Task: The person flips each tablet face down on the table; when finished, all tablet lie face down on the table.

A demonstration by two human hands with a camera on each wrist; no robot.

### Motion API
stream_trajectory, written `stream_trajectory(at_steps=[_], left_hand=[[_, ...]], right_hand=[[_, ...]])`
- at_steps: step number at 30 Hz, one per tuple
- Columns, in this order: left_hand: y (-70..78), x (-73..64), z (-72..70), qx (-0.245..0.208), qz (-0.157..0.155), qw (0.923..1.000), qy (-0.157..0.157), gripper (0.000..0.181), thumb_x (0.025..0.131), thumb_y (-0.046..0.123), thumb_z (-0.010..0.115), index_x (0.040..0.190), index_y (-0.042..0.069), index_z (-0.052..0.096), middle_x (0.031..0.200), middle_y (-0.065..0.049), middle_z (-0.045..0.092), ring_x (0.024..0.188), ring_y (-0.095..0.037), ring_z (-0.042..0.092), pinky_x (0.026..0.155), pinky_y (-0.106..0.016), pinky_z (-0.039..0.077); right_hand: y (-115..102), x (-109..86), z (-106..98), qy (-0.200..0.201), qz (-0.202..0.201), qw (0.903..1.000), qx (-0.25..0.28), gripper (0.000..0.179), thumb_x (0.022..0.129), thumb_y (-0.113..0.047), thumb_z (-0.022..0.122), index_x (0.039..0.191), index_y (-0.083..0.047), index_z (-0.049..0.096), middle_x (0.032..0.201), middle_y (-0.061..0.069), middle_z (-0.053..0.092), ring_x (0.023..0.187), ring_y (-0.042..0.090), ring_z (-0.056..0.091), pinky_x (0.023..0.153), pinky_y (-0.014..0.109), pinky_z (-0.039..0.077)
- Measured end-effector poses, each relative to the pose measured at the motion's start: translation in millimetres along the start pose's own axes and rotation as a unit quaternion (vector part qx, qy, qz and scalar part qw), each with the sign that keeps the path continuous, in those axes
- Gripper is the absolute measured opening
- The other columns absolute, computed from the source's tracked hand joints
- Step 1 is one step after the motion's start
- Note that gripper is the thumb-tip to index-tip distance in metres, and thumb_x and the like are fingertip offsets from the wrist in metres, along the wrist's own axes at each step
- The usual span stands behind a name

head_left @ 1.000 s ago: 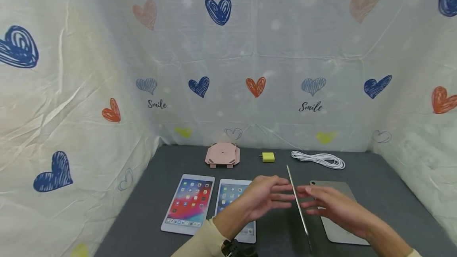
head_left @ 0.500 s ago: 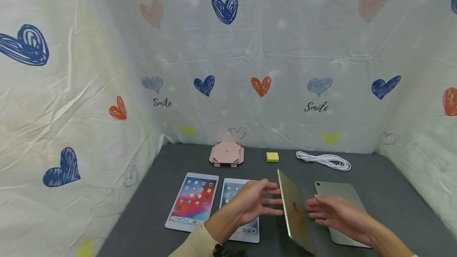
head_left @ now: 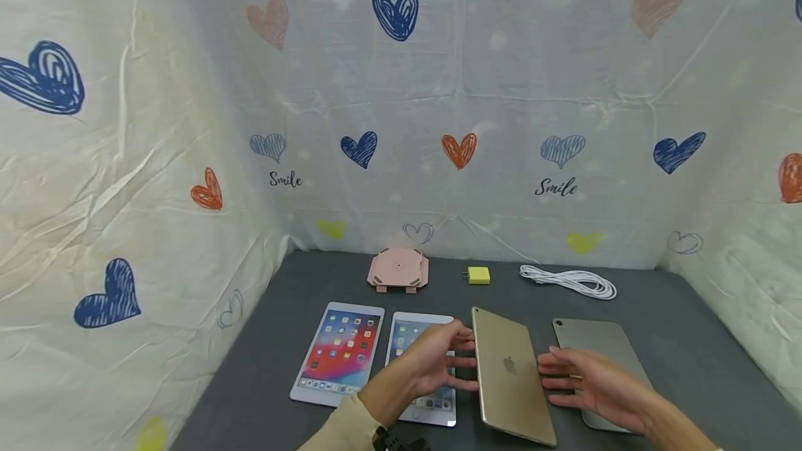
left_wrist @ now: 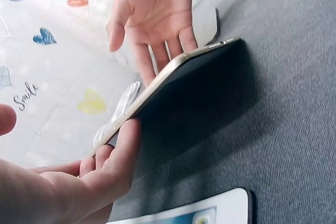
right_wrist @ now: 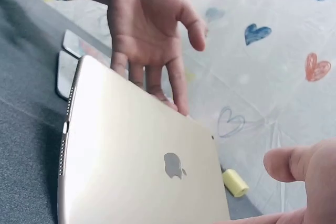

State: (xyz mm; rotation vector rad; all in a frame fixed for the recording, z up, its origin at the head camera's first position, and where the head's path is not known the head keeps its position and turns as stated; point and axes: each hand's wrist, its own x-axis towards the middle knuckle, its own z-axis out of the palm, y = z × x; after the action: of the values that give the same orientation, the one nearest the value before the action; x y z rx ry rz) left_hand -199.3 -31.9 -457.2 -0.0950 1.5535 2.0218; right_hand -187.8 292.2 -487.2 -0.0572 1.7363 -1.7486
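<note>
A gold tablet (head_left: pixel 510 378) with an apple logo stands tilted, its back facing up and right and its left long edge raised off the grey table. My left hand (head_left: pixel 432 360) props that raised edge with extended fingers, whose tips go behind it in the right wrist view; the thumb is off the tablet. Past the tablet's right edge, my right hand (head_left: pixel 592 381) is held with fingers extended and thumb apart, its fingertips close to that edge. The dark screen side (left_wrist: pixel 184 98) faces down toward the table in the left wrist view.
Two white tablets with lit screens, the outer one (head_left: pixel 338 353) and the inner one (head_left: pixel 432 413), lie on the left. A grey tablet (head_left: pixel 601 339) lies face down under my right hand. Behind are a pink stand (head_left: pixel 397 266), a yellow charger (head_left: pixel 479 275) and a coiled white cable (head_left: pixel 567 280).
The gold tablet has tipped from nearly upright, edge-on, toward the left, so its back now shows. My left hand has moved slightly left with its edge; my right hand has come away from its back.
</note>
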Motion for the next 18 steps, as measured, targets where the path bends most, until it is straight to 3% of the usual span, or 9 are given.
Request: stream_trajectory(at_steps=[4,10,18], left_hand=[[-3.7,5.8,-4.0,-0.002,-0.008,0.9999,0.007,0.035,0.098,0.022,0.059,0.124,-0.001,0.065,0.13,-0.018,0.057,0.111,-0.035,0.06,0.093,-0.063,0.066],[-8.7,15.2,-6.8,-0.005,-0.016,0.9998,0.013,0.033,0.099,0.018,0.059,0.125,-0.002,0.064,0.126,-0.017,0.058,0.111,-0.035,0.06,0.096,-0.065,0.065],[-16.8,28.8,-0.1,-0.008,-0.022,0.9995,0.023,0.036,0.097,0.02,0.062,0.125,-0.001,0.062,0.13,-0.02,0.053,0.116,-0.04,0.057,0.1,-0.071,0.061]], right_hand=[[0.9,0.3,-0.4,0.007,-0.001,0.9999,0.008,0.074,0.119,-0.039,0.046,0.157,0.023,0.032,0.154,0.026,0.057,0.131,0.023,0.064,0.114,0.052,0.058],[1.3,1.8,-0.7,0.026,-0.008,0.9996,-0.007,0.074,0.119,-0.039,0.046,0.158,0.022,0.031,0.161,0.035,0.046,0.138,0.03,0.059,0.115,0.052,0.058],[1.4,0.5,-5.5,0.054,-0.016,0.9982,-0.02,0.067,0.12,-0.038,0.043,0.156,0.018,0.038,0.162,0.039,0.041,0.139,0.031,0.058,0.115,0.05,0.058]])
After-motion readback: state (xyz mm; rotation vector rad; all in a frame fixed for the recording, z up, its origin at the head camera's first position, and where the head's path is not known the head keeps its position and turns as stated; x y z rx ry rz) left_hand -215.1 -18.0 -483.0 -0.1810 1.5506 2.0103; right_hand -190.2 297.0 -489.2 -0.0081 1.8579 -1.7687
